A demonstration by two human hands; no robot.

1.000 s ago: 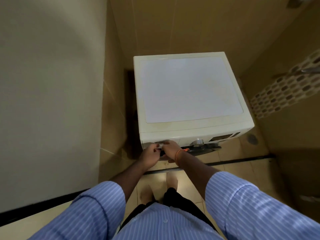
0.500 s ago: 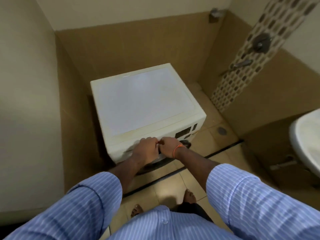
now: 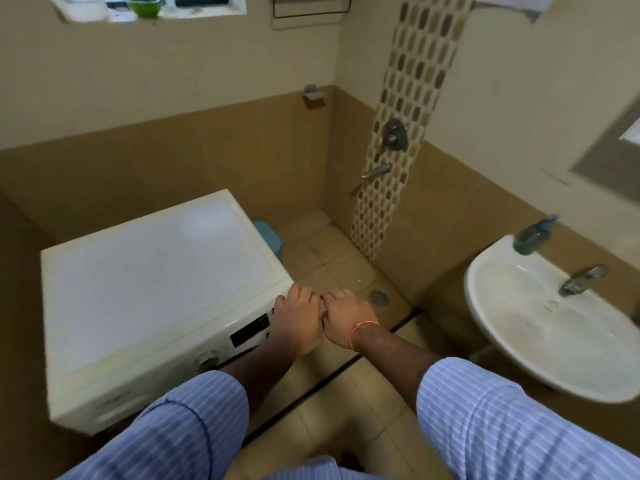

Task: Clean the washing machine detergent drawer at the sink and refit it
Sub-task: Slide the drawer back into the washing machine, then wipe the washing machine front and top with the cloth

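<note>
The white front-loading washing machine (image 3: 156, 289) stands at the left, with its dial (image 3: 207, 359) and dark display (image 3: 250, 330) on the front panel. My left hand (image 3: 294, 320) and my right hand (image 3: 346, 317) are held together in front of the machine's right front corner, above the floor. Both have their fingers curled, and the knuckles touch. A small dark bit shows between them; what they hold, if anything, is hidden. The detergent drawer itself is not visible. The white sink (image 3: 512, 341) hangs on the wall at the right, with water running from its tap (image 3: 578, 280).
A teal soap dispenser (image 3: 531, 237) stands on the sink's back rim. A shower mixer (image 3: 393, 136) and spout are on the tiled corner wall. A blue bucket (image 3: 272, 237) sits behind the machine. A floor drain (image 3: 378, 297) and a black floor strip (image 3: 346, 372) lie ahead.
The view has swung right and up, so the sink now shows in full. My two hands, still held together, have shifted from the machine's front panel past its right corner.
</note>
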